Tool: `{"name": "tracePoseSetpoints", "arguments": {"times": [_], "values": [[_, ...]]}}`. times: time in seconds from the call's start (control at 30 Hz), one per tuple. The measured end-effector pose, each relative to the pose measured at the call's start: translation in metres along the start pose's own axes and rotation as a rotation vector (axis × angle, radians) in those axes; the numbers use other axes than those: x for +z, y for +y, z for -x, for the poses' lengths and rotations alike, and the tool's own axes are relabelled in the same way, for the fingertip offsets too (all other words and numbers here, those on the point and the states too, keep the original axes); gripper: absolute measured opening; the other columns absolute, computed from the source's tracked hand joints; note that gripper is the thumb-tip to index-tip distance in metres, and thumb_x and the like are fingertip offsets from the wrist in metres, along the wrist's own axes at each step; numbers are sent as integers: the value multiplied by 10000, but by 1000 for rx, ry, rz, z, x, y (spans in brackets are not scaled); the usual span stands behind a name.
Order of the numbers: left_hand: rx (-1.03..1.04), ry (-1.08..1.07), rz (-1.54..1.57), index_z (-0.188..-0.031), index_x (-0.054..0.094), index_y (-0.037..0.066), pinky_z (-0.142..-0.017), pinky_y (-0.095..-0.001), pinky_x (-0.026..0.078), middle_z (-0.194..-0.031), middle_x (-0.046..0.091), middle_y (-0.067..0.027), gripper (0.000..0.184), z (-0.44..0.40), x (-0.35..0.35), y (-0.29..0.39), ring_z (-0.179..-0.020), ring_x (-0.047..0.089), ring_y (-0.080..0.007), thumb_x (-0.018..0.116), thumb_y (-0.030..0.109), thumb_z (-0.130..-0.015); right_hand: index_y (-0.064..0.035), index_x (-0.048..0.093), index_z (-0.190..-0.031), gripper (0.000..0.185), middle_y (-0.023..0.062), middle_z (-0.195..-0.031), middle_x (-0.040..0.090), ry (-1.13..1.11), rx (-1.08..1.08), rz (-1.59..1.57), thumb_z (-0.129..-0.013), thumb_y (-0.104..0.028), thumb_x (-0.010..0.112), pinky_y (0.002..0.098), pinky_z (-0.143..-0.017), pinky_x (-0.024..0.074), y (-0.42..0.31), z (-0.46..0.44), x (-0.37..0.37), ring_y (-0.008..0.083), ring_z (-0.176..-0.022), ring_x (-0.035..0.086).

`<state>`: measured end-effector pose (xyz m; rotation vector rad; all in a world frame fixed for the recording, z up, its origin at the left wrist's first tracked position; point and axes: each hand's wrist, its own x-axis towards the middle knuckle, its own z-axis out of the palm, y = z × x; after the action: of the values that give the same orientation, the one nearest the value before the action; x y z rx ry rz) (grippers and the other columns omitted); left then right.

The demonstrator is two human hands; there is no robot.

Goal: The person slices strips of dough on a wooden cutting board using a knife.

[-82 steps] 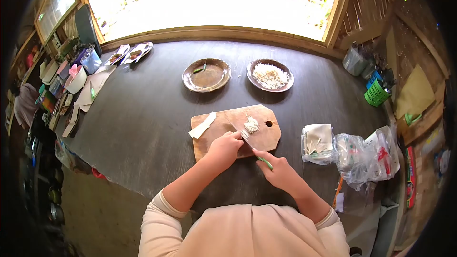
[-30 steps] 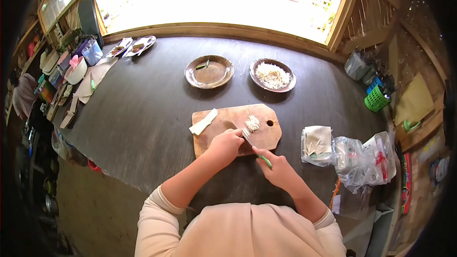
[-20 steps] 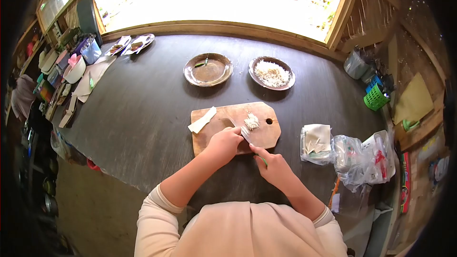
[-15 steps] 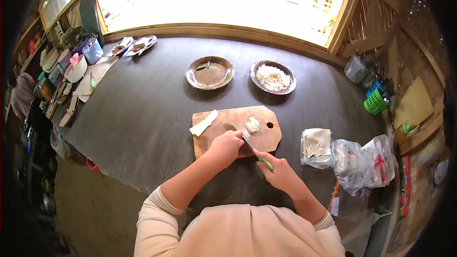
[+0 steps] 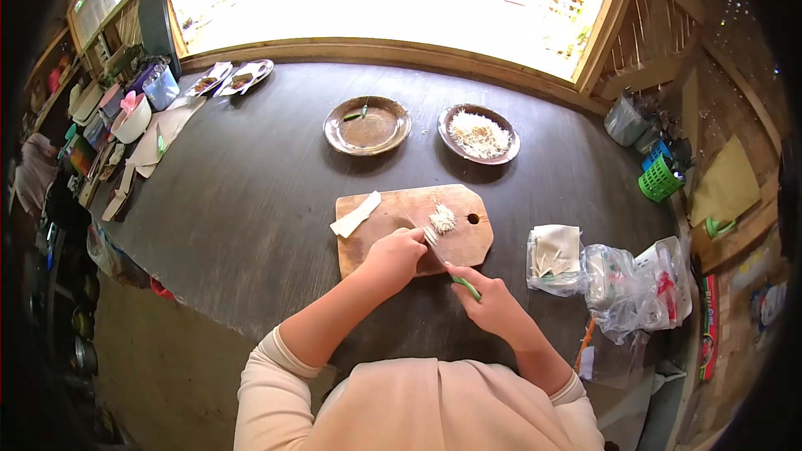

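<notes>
My right hand [image 5: 483, 296] is wrapped round the green handle of a knife [image 5: 466, 286], its blade angled up and left onto the wooden cutting board [image 5: 393, 210]. My left hand [image 5: 398, 254] presses down on the board with curled fingers, right beside the blade. Pale, thinly cut strips [image 5: 430, 235] show at its fingertips; the rest of what it holds is hidden under the hand. A small heap of pale shreds [image 5: 442, 218] lies just beyond the blade. At the board's upper left corner rests a flat whitish slab [image 5: 356, 215], uncut.
Beyond the board stand a brown plate [image 5: 368, 147] with green chillies [image 5: 356, 114] and a bowl [image 5: 447, 144] of pale shreds. Plastic-bagged packs [image 5: 618, 284] lie to the right, near a green basket [image 5: 660, 181]. Containers and a white bowl [image 5: 132, 124] crowd the left edge.
The view has shifted very slightly. Both hands, the knife and the heap of shreds look almost the same as before.
</notes>
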<state>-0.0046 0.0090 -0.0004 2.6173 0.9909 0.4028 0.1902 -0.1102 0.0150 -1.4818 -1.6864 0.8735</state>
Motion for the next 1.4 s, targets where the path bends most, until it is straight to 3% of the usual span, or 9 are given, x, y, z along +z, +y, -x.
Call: {"name": "tracePoseSetpoints", "arguments": {"times": [0.2, 0.27, 0.7, 0.77, 0.8, 1.0, 1.07, 1.2, 1.4], "values": [[10, 57, 36, -813, 675, 54, -833, -391, 525, -950, 613, -69, 64, 0, 3, -2, -979, 605, -286, 627, 83, -782, -172, 566, -1328, 390, 278, -767, 621, 4, 27, 104, -942, -130, 598, 405, -615, 509, -2, -5, 5, 455, -738, 625], [7, 30, 49, -824, 679, 51, -837, -393, 524, -948, 617, -79, 75, -1, 2, -2, -975, 607, -294, 623, 73, -779, -124, 564, -1331, 375, 224, -1072, 683, -70, 133, 65, -956, -132, 587, 369, -804, 531, -9, -6, -1, 400, -985, 655], [34, 28, 46, -852, 684, 38, -867, -402, 514, -982, 626, -94, 108, 0, 1, -2, -979, 608, -316, 616, 43, -769, -101, 577, -1307, 351, 216, -1092, 679, -105, 199, 97, -957, -138, 588, 368, -846, 520, -11, -6, 2, 380, -995, 669], [59, 18, 31, -857, 687, 37, -867, -402, 514, -976, 626, -95, 106, 0, 3, -4, -979, 608, -314, 622, 56, -775, -163, 560, -1338, 398, 259, -852, 663, 61, -127, 10, -943, -131, 596, 436, -663, 525, 10, -4, 5, 443, -767, 641], [57, 25, 31, -857, 687, 37, -867, -402, 514, -976, 626, -95, 106, 0, 2, -4, -979, 608, -314, 622, 56, -775, -163, 560, -1338, 398, 259, -852, 663, 58, -132, 14, -943, -131, 596, 436, -663, 525, 8, -3, 2, 443, -767, 641], [75, 42, -2, -827, 684, 36, -855, -404, 519, -964, 623, -97, 81, 0, 7, -7, -972, 612, -310, 642, 85, -778, -162, 562, -1335, 396, 255, -895, 666, -33, 49, 42, -941, -130, 598, 422, -663, 529, -6, -1, -2, 448, -803, 639], [66, 32, 42, -813, 678, 35, -852, -397, 520, -974, 622, -97, 67, -1, 7, -7, -973, 611, -307, 644, 73, -768, -102, 580, -1308, 355, 215, -1104, 680, -129, 251, 108, -954, -128, 586, 369, -857, 522, -21, -9, -3, 373, -1041, 655], [53, 32, 64, -823, 674, 38, -855, -388, 516, -986, 617, -93, 75, 0, 3, -6, -978, 609, -300, 650, 67, -757, -115, 582, -1310, 355, 223, -1054, 685, -42, 61, 58, -955, -124, 586, 362, -799, 531, -6, -6, 1, 380, -973, 672], [47, 21, 53, -849, 677, 47, -855, -383, 514, -986, 608, -91, 96, 1, -1, -3, -974, 602, -296, 653, 73, -759, -125, 576, -1320, 367, 226, -1019, 689, -118, 229, 46, -953, -122, 593, 351, -764, 533, -22, 0, -10, 393, -945, 668]]}}
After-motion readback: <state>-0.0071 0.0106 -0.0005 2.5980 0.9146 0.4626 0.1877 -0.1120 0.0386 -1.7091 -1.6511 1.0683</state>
